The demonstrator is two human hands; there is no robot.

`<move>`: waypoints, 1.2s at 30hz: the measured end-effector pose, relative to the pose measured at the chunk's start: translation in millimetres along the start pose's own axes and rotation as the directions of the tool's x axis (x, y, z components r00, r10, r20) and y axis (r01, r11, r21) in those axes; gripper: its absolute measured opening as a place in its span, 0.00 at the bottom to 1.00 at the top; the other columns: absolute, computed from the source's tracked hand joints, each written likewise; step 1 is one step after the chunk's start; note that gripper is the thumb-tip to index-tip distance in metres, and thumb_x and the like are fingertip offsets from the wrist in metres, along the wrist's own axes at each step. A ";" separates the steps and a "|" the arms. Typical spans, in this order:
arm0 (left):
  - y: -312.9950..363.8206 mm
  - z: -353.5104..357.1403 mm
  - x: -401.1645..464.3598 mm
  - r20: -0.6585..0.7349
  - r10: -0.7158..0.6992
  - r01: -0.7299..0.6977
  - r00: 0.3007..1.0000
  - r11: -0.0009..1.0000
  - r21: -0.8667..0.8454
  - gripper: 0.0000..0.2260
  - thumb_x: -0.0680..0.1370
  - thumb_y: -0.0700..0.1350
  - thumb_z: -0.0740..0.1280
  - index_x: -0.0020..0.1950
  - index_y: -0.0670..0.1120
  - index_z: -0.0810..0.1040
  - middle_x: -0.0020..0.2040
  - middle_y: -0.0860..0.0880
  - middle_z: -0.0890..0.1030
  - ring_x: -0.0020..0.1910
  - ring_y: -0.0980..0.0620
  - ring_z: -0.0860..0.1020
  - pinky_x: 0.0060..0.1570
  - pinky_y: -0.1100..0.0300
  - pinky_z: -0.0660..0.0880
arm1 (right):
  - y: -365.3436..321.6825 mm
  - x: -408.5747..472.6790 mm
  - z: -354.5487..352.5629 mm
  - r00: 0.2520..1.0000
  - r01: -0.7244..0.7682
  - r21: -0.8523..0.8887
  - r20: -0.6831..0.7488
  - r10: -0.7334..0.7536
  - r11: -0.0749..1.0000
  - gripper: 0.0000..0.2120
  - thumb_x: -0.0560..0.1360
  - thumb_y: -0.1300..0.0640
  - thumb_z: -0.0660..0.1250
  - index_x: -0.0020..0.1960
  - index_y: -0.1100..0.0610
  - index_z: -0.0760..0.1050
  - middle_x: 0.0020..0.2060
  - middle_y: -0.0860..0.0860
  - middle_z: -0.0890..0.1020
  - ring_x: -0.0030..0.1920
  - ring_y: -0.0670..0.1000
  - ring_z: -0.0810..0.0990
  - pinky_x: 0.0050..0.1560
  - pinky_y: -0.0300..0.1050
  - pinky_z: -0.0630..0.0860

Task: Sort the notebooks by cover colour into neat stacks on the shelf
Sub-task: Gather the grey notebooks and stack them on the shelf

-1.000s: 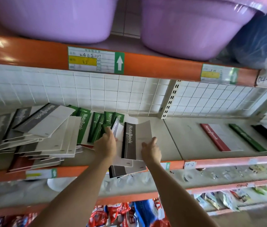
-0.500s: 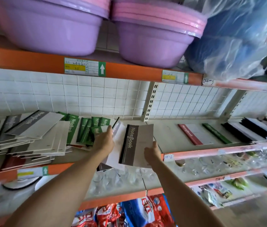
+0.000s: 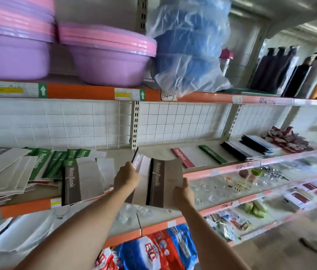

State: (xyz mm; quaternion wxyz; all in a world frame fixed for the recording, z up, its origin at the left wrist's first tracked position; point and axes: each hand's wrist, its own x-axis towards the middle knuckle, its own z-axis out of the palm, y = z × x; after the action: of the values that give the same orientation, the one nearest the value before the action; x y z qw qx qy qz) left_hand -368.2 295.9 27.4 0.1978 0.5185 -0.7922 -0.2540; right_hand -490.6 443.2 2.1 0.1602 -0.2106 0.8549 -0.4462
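Both my hands hold dark-spined notebooks lifted off the shelf [image 3: 221, 169]. My right hand [image 3: 183, 193] grips the lower right corner of a brown-spined notebook [image 3: 165, 184]. My left hand [image 3: 126, 178] holds a second notebook [image 3: 141, 166] behind and left of it. Another brown-spined notebook [image 3: 81, 184] lies on the shelf at the left, overhanging the edge. A messy heap of grey [image 3: 3, 172] and green notebooks [image 3: 54, 162] fills the shelf's left end. To the right lie a red-spined notebook [image 3: 184, 158], a green-spined one [image 3: 213, 154] and a black-spined stack [image 3: 249, 149].
Purple and pink basins [image 3: 105, 57] and a blue bundle in plastic wrap [image 3: 190, 47] sit on the shelf above. Bottles [image 3: 297, 75] stand at upper right. Red packets [image 3: 286, 139] lie beyond the black stack. Lower shelves hold glassware and packaged goods.
The view has swung right. Both hands have carried the two notebooks off the pile and to the right. A brown-spined notebook is left uncovered on the shelf edge.
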 end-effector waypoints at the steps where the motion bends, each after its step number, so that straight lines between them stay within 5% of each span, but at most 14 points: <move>1: 12.9 7.1 -6.7 -0.001 0.006 -0.006 1.000 1.000 0.005 0.10 0.79 0.42 0.59 0.59 0.41 0.72 0.59 0.39 0.79 0.58 0.38 0.78 0.53 0.51 0.74 | 7.4 3.1 -12.0 1.000 0.000 0.017 -0.014 0.000 1.000 0.23 0.72 0.68 0.57 0.65 0.55 0.69 0.53 0.60 0.82 0.46 0.59 0.78 0.46 0.47 0.73; 15: 131.5 96.9 -52.5 -0.001 0.073 -0.073 0.997 0.996 -0.050 0.08 0.78 0.42 0.60 0.56 0.41 0.73 0.55 0.38 0.80 0.54 0.36 0.79 0.45 0.52 0.72 | 92.9 52.1 -133.9 0.998 -0.010 0.051 -0.055 0.013 0.999 0.14 0.72 0.67 0.58 0.55 0.54 0.68 0.45 0.57 0.80 0.45 0.60 0.79 0.47 0.51 0.77; 23: 177.7 132.2 -12.1 0.009 0.093 -0.092 0.996 0.994 -0.063 0.09 0.80 0.45 0.58 0.57 0.43 0.73 0.55 0.40 0.80 0.53 0.38 0.79 0.51 0.50 0.76 | 106.0 125.2 -149.6 0.996 -0.035 0.077 -0.075 0.041 0.996 0.18 0.71 0.67 0.57 0.58 0.56 0.71 0.45 0.56 0.81 0.46 0.60 0.79 0.50 0.55 0.79; 29: 222.6 172.2 34.1 0.020 0.055 -0.053 0.998 0.995 -0.085 0.15 0.80 0.43 0.58 0.66 0.42 0.71 0.59 0.39 0.79 0.57 0.38 0.78 0.52 0.51 0.74 | 108.7 195.3 -170.3 0.999 -0.024 0.048 -0.042 0.026 0.999 0.18 0.73 0.67 0.57 0.60 0.54 0.70 0.44 0.56 0.79 0.46 0.60 0.78 0.46 0.50 0.75; 36: 268.9 223.4 90.3 0.046 0.034 -0.028 0.998 0.992 -0.121 0.14 0.81 0.43 0.57 0.65 0.41 0.71 0.60 0.39 0.79 0.59 0.38 0.77 0.50 0.51 0.73 | 107.4 287.4 -193.3 1.000 -0.012 -0.011 -0.016 0.012 1.000 0.18 0.72 0.66 0.58 0.60 0.54 0.70 0.45 0.56 0.80 0.46 0.60 0.79 0.46 0.49 0.75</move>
State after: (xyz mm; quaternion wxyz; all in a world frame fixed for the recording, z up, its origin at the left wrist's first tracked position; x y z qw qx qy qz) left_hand -725.7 346.4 18.2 0.2136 0.4871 -0.7879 -0.3103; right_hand -850.4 488.2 -5.5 0.1548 -0.2028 0.8599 -0.4422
